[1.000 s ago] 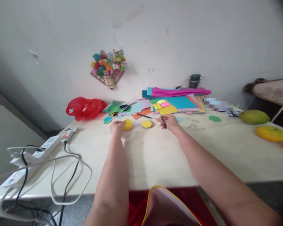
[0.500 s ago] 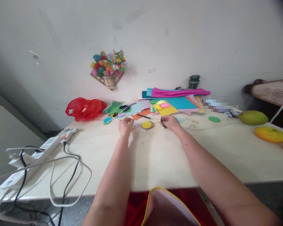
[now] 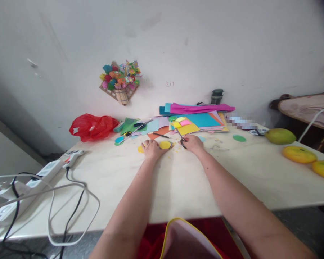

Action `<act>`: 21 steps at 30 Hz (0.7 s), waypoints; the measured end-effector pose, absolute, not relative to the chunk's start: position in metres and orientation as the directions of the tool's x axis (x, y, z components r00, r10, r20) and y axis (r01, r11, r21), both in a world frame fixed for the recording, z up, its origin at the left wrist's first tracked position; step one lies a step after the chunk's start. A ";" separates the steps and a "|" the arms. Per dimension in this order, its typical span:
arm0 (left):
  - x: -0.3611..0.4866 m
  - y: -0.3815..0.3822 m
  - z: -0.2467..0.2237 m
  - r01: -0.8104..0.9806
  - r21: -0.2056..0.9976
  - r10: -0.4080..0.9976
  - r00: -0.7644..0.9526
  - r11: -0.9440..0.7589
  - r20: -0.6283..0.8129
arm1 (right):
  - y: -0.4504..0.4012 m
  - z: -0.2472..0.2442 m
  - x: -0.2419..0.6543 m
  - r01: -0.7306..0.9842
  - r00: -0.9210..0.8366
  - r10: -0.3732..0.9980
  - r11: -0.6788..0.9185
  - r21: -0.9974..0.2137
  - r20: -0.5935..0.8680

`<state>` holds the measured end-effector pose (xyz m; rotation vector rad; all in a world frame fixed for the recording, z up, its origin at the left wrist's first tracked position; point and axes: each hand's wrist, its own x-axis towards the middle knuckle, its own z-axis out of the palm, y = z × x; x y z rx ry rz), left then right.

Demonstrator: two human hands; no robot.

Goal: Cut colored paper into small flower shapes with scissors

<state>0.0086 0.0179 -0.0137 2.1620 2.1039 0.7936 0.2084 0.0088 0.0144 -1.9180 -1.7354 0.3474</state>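
Note:
My left hand [image 3: 151, 149] lies palm down on the table with its fingers spread. Its thumb side is at the edge of a yellow disc [image 3: 165, 145], and whether the two touch is unclear. A yellow paper piece [image 3: 140, 149] shows beside the fingertips, partly hidden by them. My right hand [image 3: 193, 144] is closed around the dark handles of a pair of scissors [image 3: 179, 133], whose blades point away from me. Small yellow scraps [image 3: 177, 146] are scattered between the hands. A dark pencil [image 3: 162, 135] lies just beyond the disc.
Coloured sheets [image 3: 202, 120] are piled at the back, with a second pair of scissors [image 3: 140, 125] to their left. A red plastic bag [image 3: 93, 126] sits farther left. Cables and a power strip [image 3: 29, 190] occupy the left side. Several mangoes [image 3: 299, 154] lie at right.
My left hand has gone from closed fingers to spread flat on the table, closer to the disc. A yellow paper piece now shows on its left. The whole view has shifted slightly.

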 end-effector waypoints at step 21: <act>0.007 0.019 -0.013 0.876 0.428 0.933 0.063 -0.222 0.355 | 0.009 0.012 0.202 0.960 0.075 0.987 -0.032 -0.279 0.143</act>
